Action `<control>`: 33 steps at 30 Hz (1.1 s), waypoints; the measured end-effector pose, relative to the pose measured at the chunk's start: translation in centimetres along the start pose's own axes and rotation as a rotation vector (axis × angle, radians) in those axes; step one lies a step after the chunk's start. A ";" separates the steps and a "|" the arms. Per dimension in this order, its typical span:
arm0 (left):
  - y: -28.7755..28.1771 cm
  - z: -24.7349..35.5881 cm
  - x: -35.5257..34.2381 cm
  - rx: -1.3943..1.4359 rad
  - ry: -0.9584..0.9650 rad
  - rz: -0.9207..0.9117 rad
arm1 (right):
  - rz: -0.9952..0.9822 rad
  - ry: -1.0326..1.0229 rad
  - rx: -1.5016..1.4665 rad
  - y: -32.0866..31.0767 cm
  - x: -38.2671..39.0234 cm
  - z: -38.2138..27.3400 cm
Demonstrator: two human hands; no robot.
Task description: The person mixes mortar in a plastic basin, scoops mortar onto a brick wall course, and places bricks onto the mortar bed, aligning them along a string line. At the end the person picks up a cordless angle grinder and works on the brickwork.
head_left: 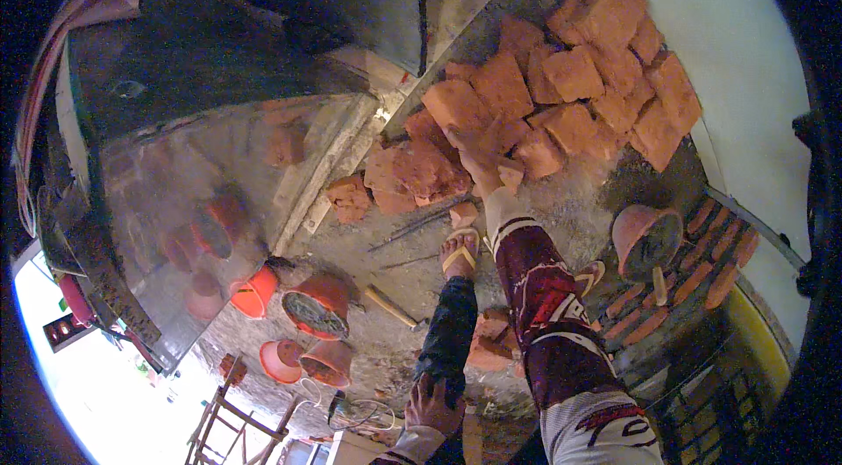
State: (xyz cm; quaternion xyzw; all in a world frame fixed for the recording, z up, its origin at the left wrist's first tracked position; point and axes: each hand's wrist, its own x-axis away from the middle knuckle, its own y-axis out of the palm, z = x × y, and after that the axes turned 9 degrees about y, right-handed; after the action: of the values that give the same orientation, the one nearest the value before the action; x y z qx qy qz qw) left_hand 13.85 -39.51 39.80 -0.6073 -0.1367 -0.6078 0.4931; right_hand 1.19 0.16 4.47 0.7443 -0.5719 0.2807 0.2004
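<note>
My right arm reaches forward to a heap of orange-red bricks (574, 75). At the heap's near left side, my right hand (478, 158) grips the lower corner of a brick (454, 105), its fingertips partly blending with the red clay. A small pale brick piece (510, 174) lies beside that wrist. My left hand (431, 405) rests on my bent knee in dark jeans, fingers spread, with nothing in it. Another small brick chunk (462, 215) sits just ahead of my sandalled foot (459, 254).
A hammer (392, 305) lies on the dusty floor. Left of it stand orange buckets, one with grey mortar (316, 311). At right, another mortar bucket (646, 241) stands beside rows of laid bricks (702, 276). A white wall (745, 53) bounds the right; a dark sheet (210, 44) leans far left.
</note>
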 end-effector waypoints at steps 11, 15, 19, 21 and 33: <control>-2.2 1.4 -0.6 0.069 -0.064 -0.061 | 0.139 -0.329 0.658 -9.9 8.2 -6.6; -0.9 1.0 -0.7 0.018 0.014 0.055 | 0.096 -0.693 0.976 -6.1 8.9 -5.7; 0.4 0.3 -0.3 0.035 0.051 0.136 | -0.105 -0.381 0.984 1.7 4.8 -5.8; 0.5 0.3 0.1 0.045 0.018 0.092 | -0.062 -0.307 1.041 4.9 2.6 -6.2; -2.2 2.7 0.5 -0.076 -0.043 0.065 | -0.186 0.056 1.267 7.5 -0.6 -8.5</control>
State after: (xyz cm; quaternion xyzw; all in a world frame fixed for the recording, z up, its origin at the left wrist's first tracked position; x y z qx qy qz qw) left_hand 13.90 -36.58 41.81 -0.6425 -0.1044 -0.5830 0.4863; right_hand -7.72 3.87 10.44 0.7573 -0.2226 0.5650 -0.2401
